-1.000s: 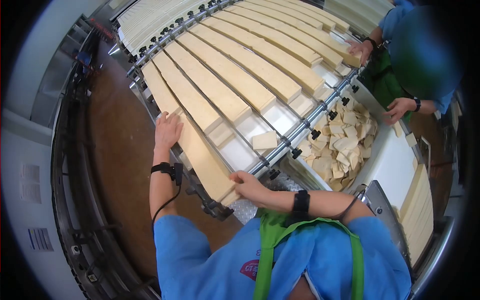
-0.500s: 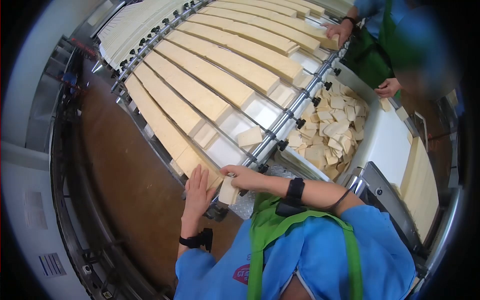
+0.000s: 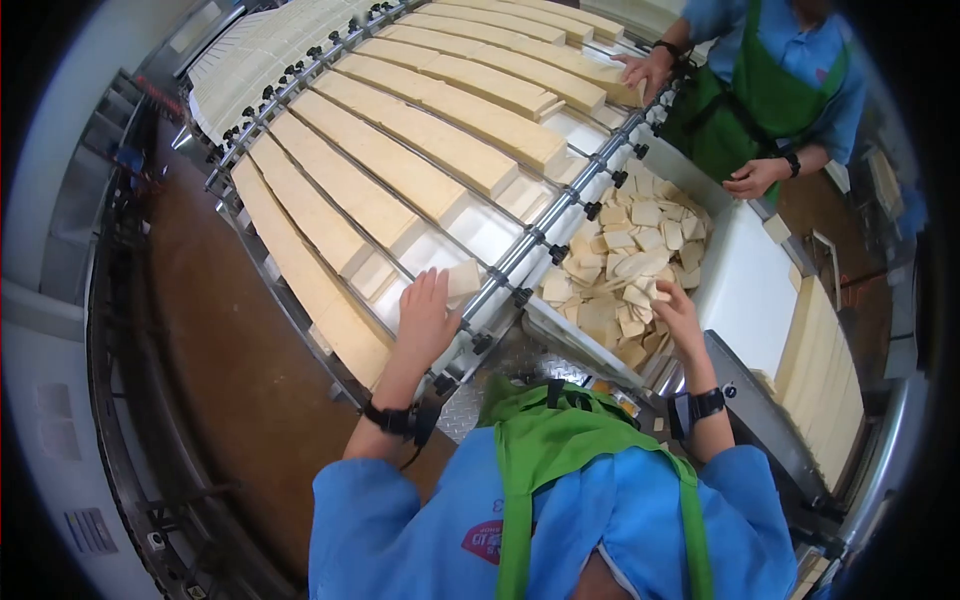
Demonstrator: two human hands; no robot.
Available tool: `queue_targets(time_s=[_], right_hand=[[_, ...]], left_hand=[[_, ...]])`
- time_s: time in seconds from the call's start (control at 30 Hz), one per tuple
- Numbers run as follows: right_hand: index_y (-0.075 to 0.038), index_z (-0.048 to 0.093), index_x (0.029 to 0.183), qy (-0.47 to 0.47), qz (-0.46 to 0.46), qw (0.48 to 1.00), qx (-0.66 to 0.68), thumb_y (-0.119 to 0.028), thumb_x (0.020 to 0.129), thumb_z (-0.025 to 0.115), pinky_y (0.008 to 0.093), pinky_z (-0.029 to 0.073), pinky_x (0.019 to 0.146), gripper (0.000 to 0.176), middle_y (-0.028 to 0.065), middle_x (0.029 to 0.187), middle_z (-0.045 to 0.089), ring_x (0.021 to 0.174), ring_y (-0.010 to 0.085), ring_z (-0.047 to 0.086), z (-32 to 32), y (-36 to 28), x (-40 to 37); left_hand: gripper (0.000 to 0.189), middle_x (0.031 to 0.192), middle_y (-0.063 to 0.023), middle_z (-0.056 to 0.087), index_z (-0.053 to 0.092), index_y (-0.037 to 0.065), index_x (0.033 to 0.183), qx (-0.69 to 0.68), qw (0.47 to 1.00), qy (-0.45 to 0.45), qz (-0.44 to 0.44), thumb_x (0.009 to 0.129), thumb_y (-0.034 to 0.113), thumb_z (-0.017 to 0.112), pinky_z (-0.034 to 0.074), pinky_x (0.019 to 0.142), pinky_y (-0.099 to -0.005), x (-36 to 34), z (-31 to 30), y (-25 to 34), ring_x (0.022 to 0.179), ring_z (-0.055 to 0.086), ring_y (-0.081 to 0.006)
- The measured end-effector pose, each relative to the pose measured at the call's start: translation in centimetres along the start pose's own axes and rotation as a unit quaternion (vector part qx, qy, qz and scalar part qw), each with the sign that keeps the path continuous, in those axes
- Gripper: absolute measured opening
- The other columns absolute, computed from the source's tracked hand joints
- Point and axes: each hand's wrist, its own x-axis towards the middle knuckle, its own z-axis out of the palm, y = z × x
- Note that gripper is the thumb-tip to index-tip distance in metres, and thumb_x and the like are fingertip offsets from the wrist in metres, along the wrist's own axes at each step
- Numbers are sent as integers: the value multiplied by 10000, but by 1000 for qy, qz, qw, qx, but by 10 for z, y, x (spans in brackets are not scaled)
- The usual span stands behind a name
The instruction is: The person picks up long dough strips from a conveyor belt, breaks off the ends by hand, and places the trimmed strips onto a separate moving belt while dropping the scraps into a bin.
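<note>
My left hand is at the near end of the conveyor, fingers stretched out, against the left edge of a loose pale-yellow piece beside the front rail; its thumb is mostly hidden. Left of it, the nearest long pale-yellow slab lies in its lane. My right hand hangs over the near right side of a bin, fingers apart and curved, nothing plainly held. Just beyond its fingertips are several thin pale-yellow slices heaped in the bin.
Several parallel slabs lie between metal divider rods. A front rail carries black clamp knobs. Across the bin stands a co-worker in a green apron, one hand on a slab end. At right, a white board adjoins more stacked slabs.
My right hand has left the slab end with its cut piece and moved right, over the bin. My left hand has shifted from the nearest slab to the loose piece. My view has turned slightly.
</note>
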Motion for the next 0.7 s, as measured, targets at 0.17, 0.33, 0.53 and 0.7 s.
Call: queue_targets(time_s=[0.17,0.33,0.53,0.7], right_hand=[[-7,506,1094,21,50,995,83,-103,785,576,229,447,632,331,52,955,555,754,130,572,-26,29,-31],[-7,505,1104,-4,70,990,119,-102,795,569,232,451,623,330,61,996,556,764,137,580,-19,45,-39],[-8,506,1113,-40,67,992,94,-102,801,564,229,448,625,330,69,1017,557,755,122,572,-17,48,-37],[-8,506,1113,-53,54,993,88,-94,804,557,225,444,622,324,68,1012,559,760,121,572,-21,47,-38]], left_hand=[[412,1132,-182,507,484,-22,1107,-2,983,-157,-96,740,141,576,402,841,-404,46,19,4,1024,493,-324],[391,1011,-156,558,546,38,1032,-40,996,-39,-70,685,194,639,438,761,-410,39,40,-24,920,545,-291],[469,899,-133,549,567,38,991,35,996,-75,-17,592,241,707,443,740,-390,42,42,-28,862,536,-309],[384,871,-138,542,591,43,878,39,995,-70,-66,567,227,720,439,727,-384,43,39,-23,829,529,-307]])
